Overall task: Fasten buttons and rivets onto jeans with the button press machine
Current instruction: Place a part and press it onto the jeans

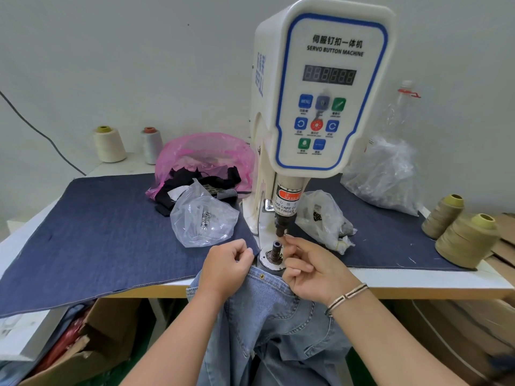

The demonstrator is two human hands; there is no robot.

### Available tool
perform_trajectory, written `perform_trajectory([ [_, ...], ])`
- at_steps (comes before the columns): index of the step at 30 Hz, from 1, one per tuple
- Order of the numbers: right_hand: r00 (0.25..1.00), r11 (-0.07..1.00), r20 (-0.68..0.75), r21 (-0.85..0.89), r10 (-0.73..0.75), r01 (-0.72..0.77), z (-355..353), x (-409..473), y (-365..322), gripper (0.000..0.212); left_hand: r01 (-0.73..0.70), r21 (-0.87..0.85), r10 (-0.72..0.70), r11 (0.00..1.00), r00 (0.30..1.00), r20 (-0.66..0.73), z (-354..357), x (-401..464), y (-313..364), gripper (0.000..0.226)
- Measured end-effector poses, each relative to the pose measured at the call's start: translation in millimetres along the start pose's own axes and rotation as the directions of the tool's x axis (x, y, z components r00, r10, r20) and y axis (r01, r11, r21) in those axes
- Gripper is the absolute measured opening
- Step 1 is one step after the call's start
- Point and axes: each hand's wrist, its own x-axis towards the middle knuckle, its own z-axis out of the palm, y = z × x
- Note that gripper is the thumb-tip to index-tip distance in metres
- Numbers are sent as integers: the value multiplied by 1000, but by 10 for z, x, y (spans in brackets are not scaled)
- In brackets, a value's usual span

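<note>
The white servo button machine (323, 87) stands at the table's middle, its upper punch (281, 228) above the lower die post (277, 247). Light blue jeans (267, 310) hang over the table's front edge below the die, with one brass rivet (262, 276) set in the fabric. My left hand (227, 267) grips the jeans' edge just left of the die. My right hand (312, 270) sits right of the die, thumb and forefinger pinched together beside the die top. Whether they hold a small part is too small to tell.
A clear bag of silver buttons (203, 218) lies left of the machine, a pink bag (203, 160) behind it, and more clear bags (323, 218) to the right. Thread cones (465, 240) stand at the right edge. Dark denim cloth (106, 227) covers the table. Cardboard boxes (92, 344) sit underneath.
</note>
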Motion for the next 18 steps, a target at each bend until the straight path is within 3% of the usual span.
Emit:
perform_trajectory([
  [12, 999, 984, 21, 171, -50, 45, 129, -68, 204, 9, 16, -5, -16, 1000, 1000, 17, 9, -9, -3, 32],
  [14, 996, 997, 80, 75, -32, 26, 239, -50, 340, 17, 38, 19, -38, 999, 998, 50, 4, 13, -26, 32],
  [16, 989, 977, 122, -182, -89, 110, 420, 49, 416, 17, 48, 144, -63, 988, 992, 105, 13, 32, -32, 30],
  [18, 962, 792, 155, -545, -225, 274, 633, 212, 403, 18, 90, 177, -107, 980, 990, 89, 15, 36, -14, 35],
])
